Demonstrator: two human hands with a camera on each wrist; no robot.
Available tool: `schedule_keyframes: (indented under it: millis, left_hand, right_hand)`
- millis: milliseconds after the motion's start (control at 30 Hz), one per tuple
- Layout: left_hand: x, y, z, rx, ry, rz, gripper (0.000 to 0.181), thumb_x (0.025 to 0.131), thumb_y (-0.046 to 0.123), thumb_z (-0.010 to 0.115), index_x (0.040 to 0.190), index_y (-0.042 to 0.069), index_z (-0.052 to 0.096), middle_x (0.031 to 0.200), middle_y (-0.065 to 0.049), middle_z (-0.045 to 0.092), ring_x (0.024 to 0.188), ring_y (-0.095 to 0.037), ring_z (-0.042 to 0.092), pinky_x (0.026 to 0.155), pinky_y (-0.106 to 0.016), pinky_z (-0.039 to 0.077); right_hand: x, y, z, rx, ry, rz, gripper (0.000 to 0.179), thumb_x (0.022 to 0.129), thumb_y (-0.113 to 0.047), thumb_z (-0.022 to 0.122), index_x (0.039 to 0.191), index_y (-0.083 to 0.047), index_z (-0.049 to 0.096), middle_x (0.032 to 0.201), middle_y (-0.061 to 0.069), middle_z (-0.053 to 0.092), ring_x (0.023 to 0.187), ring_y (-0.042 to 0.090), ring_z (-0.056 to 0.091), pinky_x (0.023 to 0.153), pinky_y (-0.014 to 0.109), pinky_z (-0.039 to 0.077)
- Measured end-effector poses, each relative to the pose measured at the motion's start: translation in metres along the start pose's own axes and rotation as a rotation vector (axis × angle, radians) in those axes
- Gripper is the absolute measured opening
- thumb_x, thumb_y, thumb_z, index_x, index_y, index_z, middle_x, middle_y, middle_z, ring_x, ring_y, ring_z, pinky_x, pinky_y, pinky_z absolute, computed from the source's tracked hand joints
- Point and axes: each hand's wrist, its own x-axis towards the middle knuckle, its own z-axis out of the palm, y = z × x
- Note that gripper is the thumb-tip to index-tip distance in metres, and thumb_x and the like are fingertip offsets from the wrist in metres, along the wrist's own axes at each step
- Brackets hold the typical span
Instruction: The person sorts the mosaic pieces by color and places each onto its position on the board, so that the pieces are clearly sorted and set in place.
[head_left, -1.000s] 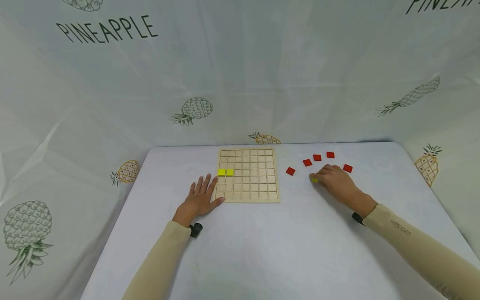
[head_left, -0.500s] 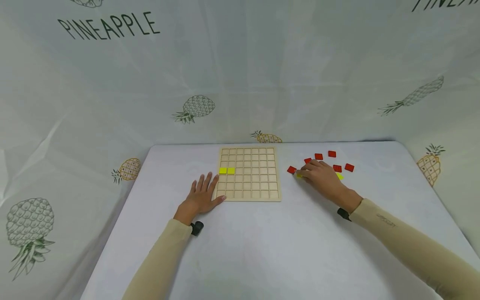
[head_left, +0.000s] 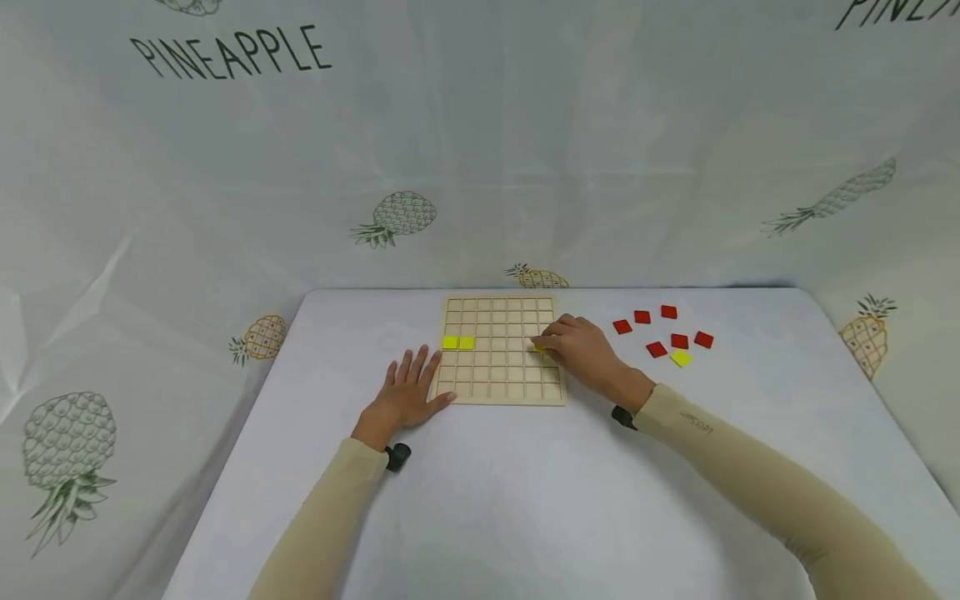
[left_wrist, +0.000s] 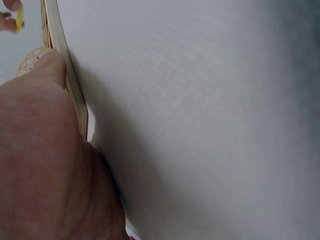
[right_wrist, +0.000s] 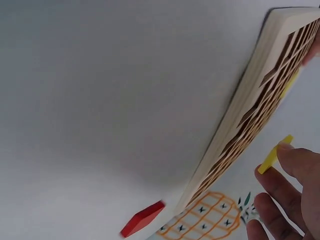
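Observation:
A pale wooden grid board (head_left: 498,375) lies on the white table, with two yellow square tiles (head_left: 458,343) side by side in cells at its left edge. My left hand (head_left: 405,396) rests on the table with fingers spread, its thumb and index finger at the board's left side. Over the right part of the board, my right hand (head_left: 583,348) pinches another yellow tile (right_wrist: 274,156) between thumb and index finger. The right wrist view shows that tile held tilted above the grid, the other fingers loosely bent.
Several red square tiles (head_left: 656,350) lie scattered right of the board, with one loose yellow tile (head_left: 681,358) near them. A pineapple-print cloth (head_left: 480,167) hangs behind the table. In the right wrist view a red tile (right_wrist: 143,219) lies close to the board.
My right hand has moved left from among the loose tiles to over the board, carrying the yellow tile. The left hand has stayed in place beside the board.

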Motion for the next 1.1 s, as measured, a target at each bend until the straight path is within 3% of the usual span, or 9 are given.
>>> schedule_keyframes:
  millis: [233, 467, 867, 1100]
  left_hand:
    - [0.005, -0.005, 0.006, 0.012, 0.014, 0.014, 0.088, 0.109, 0.057, 0.044, 0.171, 0.010, 0.003, 0.177, -0.020, -0.008, 0.162, -0.044, -0.007, 0.129, -0.062, -0.003]
    - [0.003, -0.003, 0.003, 0.014, -0.009, 0.006, 0.088, 0.109, 0.058, 0.043, 0.171, 0.011, 0.001, 0.177, -0.019, -0.010, 0.162, -0.043, -0.010, 0.129, -0.061, -0.005]
    - [0.011, -0.008, 0.010, 0.017, 0.007, 0.003, 0.091, 0.108, 0.062, 0.042, 0.172, 0.012, 0.002, 0.177, -0.018, -0.009, 0.163, -0.043, -0.008, 0.129, -0.062, -0.003]
    - [0.009, -0.008, 0.009, 0.014, 0.007, 0.008, 0.089, 0.109, 0.061, 0.042, 0.171, 0.012, 0.001, 0.177, -0.018, -0.009, 0.163, -0.043, -0.008, 0.129, -0.062, -0.003]
  right_hand:
    - [0.022, -0.016, 0.012, 0.023, -0.001, -0.041, 0.028, 0.088, -0.004, 0.085, 0.115, -0.009, 0.083, 0.105, 0.006, 0.079, 0.101, 0.027, 0.067, 0.088, 0.042, 0.059]
    - [0.043, -0.030, 0.024, 0.019, -0.058, 0.001, 0.027, 0.092, -0.006, 0.082, 0.118, -0.013, 0.083, 0.107, 0.004, 0.080, 0.104, 0.026, 0.067, 0.092, 0.040, 0.057]
    - [0.075, -0.048, 0.035, 0.032, -0.159, 0.050, 0.025, 0.098, -0.012, 0.076, 0.122, -0.015, 0.082, 0.116, 0.004, 0.079, 0.104, 0.024, 0.067, 0.097, 0.042, 0.057]
    - [0.085, -0.051, 0.039, 0.027, -0.191, 0.067, 0.024, 0.096, -0.010, 0.078, 0.119, -0.014, 0.082, 0.116, 0.003, 0.079, 0.109, 0.025, 0.068, 0.101, 0.044, 0.056]
